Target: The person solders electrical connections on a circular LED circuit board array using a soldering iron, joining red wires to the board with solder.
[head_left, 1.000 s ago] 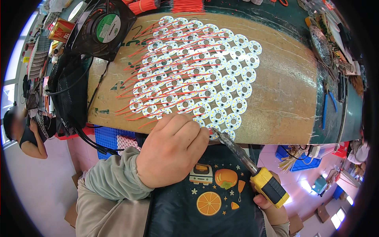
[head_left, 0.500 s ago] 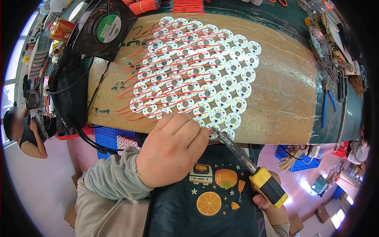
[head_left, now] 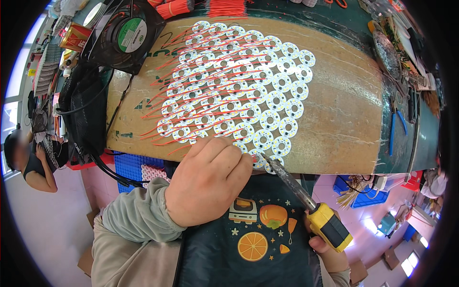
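Observation:
A sheet of joined round white LED boards [head_left: 276,100], each with a hole in its middle, lies on a brown board, and thin red wires [head_left: 217,86] trail leftward from many of them. My left hand [head_left: 208,182] rests at the sheet's near edge with its fingers pinched together. A short bit of red wire shows at its fingertips; the rest is hidden under the hand. My right hand [head_left: 325,248] is closed round the yellow and black handle of a soldering iron [head_left: 330,227]. The iron's tip is over the nearest row of boards, just right of my left fingertips.
A black fan [head_left: 125,36] stands at the far left, beside a black mesh item with cables. Bundles of red wire [head_left: 227,7] lie at the back. Blue-handled pliers [head_left: 393,131] and other tools are on the right. Another person [head_left: 36,160] sits at the far left.
The soldering iron and my right hand have shifted slightly to the right, its tip drawing away from my left fingertips. My left hand stays in place.

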`<state>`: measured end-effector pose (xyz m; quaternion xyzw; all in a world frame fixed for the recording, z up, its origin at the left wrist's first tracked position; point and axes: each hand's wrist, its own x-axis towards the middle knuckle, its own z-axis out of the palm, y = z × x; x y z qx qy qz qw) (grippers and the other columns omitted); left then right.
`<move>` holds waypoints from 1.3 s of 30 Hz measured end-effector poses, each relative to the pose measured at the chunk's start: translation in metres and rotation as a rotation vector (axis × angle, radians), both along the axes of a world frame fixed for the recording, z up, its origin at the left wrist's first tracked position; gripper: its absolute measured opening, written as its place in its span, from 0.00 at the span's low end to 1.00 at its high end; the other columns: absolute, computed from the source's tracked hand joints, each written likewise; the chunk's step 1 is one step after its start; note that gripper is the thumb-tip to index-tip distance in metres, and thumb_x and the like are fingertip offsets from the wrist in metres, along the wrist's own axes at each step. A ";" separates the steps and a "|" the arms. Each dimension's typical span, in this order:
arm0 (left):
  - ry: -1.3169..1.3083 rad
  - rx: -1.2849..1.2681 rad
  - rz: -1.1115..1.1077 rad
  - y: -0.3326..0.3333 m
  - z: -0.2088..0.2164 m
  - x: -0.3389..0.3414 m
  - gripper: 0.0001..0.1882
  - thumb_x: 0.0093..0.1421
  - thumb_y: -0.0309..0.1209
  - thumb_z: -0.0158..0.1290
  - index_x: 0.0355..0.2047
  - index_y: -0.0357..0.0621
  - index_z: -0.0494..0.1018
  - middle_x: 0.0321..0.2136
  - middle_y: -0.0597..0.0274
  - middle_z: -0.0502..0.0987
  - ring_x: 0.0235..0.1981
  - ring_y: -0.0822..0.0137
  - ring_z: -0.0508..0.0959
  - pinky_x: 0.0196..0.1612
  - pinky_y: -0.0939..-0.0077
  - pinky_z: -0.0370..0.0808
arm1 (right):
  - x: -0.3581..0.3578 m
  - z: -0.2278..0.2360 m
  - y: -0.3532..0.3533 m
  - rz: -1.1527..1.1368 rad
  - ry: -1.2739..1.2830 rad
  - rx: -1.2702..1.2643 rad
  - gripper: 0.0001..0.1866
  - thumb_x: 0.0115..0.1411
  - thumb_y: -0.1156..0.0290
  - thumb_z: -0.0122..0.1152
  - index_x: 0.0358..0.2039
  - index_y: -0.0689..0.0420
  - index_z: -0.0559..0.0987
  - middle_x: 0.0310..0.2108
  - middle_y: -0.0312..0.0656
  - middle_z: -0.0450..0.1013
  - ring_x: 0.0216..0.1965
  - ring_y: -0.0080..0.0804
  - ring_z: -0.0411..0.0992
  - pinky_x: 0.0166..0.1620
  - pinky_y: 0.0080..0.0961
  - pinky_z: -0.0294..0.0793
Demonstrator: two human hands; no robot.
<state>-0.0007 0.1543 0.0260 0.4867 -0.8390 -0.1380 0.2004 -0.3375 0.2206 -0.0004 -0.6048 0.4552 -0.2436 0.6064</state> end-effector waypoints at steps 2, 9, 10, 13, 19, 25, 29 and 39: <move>0.007 -0.009 0.001 0.000 -0.001 0.000 0.16 0.47 0.21 0.61 0.39 0.37 0.80 0.34 0.60 0.76 0.38 0.58 0.79 0.42 0.66 0.76 | -0.002 -0.002 0.004 -0.038 -0.021 0.016 0.29 0.51 0.48 0.73 0.40 0.62 0.82 0.31 0.44 0.79 0.26 0.44 0.79 0.32 0.31 0.77; 0.008 -0.009 0.012 0.001 -0.002 0.000 0.16 0.47 0.21 0.61 0.39 0.38 0.80 0.34 0.60 0.76 0.38 0.58 0.78 0.41 0.66 0.75 | -0.001 -0.001 0.004 -0.078 -0.056 0.054 0.29 0.49 0.48 0.76 0.39 0.62 0.81 0.28 0.43 0.78 0.25 0.43 0.78 0.31 0.31 0.76; 0.012 -0.005 0.019 0.001 -0.002 0.000 0.16 0.47 0.21 0.61 0.39 0.38 0.80 0.34 0.60 0.76 0.38 0.58 0.78 0.41 0.66 0.75 | -0.001 0.000 0.004 -0.073 -0.058 0.068 0.29 0.48 0.48 0.76 0.38 0.62 0.81 0.28 0.43 0.78 0.25 0.43 0.78 0.31 0.31 0.76; 0.011 -0.035 0.018 0.002 -0.004 0.000 0.13 0.54 0.28 0.57 0.40 0.36 0.78 0.35 0.58 0.74 0.42 0.58 0.76 0.44 0.65 0.72 | -0.007 -0.007 0.014 -0.102 -0.083 0.121 0.45 0.44 0.38 0.80 0.48 0.63 0.75 0.23 0.31 0.66 0.23 0.21 0.62 0.28 0.21 0.57; 0.082 -0.074 0.007 0.005 0.000 -0.004 0.16 0.45 0.21 0.61 0.38 0.37 0.80 0.33 0.61 0.76 0.36 0.59 0.78 0.39 0.66 0.73 | -0.006 0.005 0.004 -0.014 0.004 0.043 0.40 0.50 0.35 0.73 0.41 0.63 0.76 0.23 0.33 0.68 0.21 0.25 0.65 0.26 0.25 0.61; 0.123 -0.034 -0.035 0.005 -0.005 -0.004 0.17 0.45 0.20 0.62 0.39 0.36 0.80 0.32 0.61 0.76 0.35 0.59 0.78 0.39 0.66 0.74 | 0.004 0.006 -0.004 0.030 0.028 -0.106 0.32 0.55 0.36 0.67 0.28 0.57 0.75 0.21 0.36 0.67 0.19 0.35 0.66 0.25 0.30 0.61; 0.137 -0.040 -0.024 0.006 -0.009 -0.004 0.17 0.45 0.20 0.62 0.38 0.35 0.80 0.32 0.60 0.75 0.35 0.59 0.78 0.38 0.66 0.74 | 0.009 0.010 -0.005 0.026 0.041 -0.068 0.32 0.55 0.35 0.66 0.26 0.56 0.74 0.20 0.37 0.67 0.19 0.37 0.66 0.25 0.32 0.61; 0.134 -0.046 -0.028 0.005 -0.010 -0.004 0.17 0.45 0.20 0.62 0.38 0.35 0.79 0.31 0.60 0.74 0.35 0.58 0.78 0.38 0.66 0.74 | 0.007 0.011 -0.007 0.053 0.062 -0.058 0.31 0.56 0.37 0.66 0.29 0.57 0.76 0.22 0.38 0.68 0.21 0.39 0.67 0.26 0.34 0.62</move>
